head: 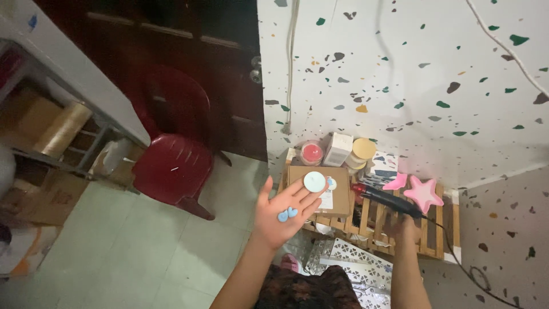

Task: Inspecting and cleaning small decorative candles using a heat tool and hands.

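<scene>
The left hand [284,213] is lying open, palm up and fingers spread wide, and it is carrying two small blue heart-shaped pieces [287,214] on the palm and a round pale-blue disc [314,181] out on the fingertips. The right hand [402,224] is gripping the black handle of a black-and-red hot-air tool [384,199]; its fingers are mostly hiding behind the tool's body, and the cord is trailing off to the right. Both hands are hovering over a slatted wooden pallet bench [440,229]. On it, a brown cardboard box [337,191] is sitting partly behind the left fingers. Beyond that, a pink-lidded round jar [311,152], a white carton [337,147] and a tan-lidded tub [362,150] are crowding against the speckled wall. A pink star-shaped piece [424,193] is lying to the right, half covering a smaller pink shape that is hard to make out. A dark red plastic chair [173,166] is standing on the floor to the left.
</scene>
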